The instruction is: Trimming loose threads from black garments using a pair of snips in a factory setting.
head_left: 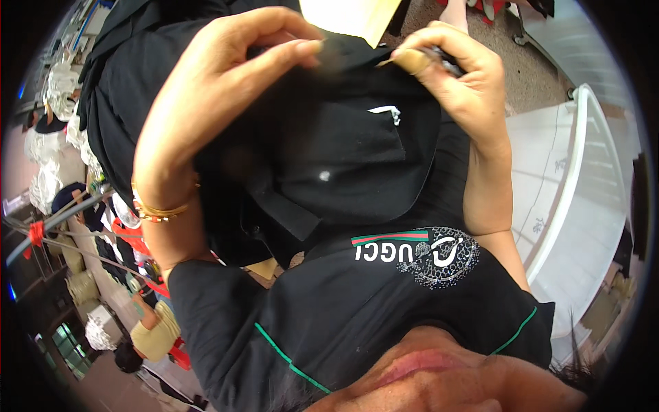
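Black cloth (364,172) lies spread over my lap, with a small white strip (388,111) on it near a straight-edged patch. Above the cloth's left part, my left hand (254,62) is closed, its thumb and forefinger pinched together. Whatever is between those fingertips is too small and blurred to name. My right hand (453,72), at the cloth's far right edge, is curled around a small dark object (446,60), mostly hidden in the palm. A yellowish cover wraps one of its fingertips, and a thin pointed tip sticks out towards the cloth.
Pale yellow paper or card (350,17) is at the far edge. A white plastic bin (587,158) stands close to my right arm. To the left are white bundles (62,93), metal rails (58,214) and a person in a yellow top (154,335).
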